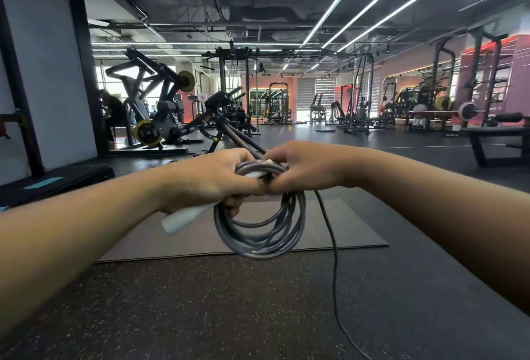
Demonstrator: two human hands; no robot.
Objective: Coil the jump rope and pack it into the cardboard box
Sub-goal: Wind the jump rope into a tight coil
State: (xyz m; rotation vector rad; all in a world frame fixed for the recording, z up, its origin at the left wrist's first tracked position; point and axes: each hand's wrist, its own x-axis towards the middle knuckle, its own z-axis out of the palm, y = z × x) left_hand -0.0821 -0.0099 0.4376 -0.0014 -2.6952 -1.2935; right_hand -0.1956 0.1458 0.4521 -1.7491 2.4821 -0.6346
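A dark grey jump rope (259, 233) hangs in several loops in front of me, above the floor. My left hand (213, 180) grips the top of the coil together with a white handle (186, 217) that sticks out below the fist. My right hand (301, 168) pinches the rope at the top of the coil, touching the left hand. A loose strand (334, 259) runs from the right hand down to the floor at the bottom right. No cardboard box is in view.
A grey exercise mat (355, 227) lies on the speckled rubber floor below the coil. A black step platform (57, 178) sits at left. Weight machines (160, 112), racks and a bench (496, 141) stand further back. A person sits at the far left.
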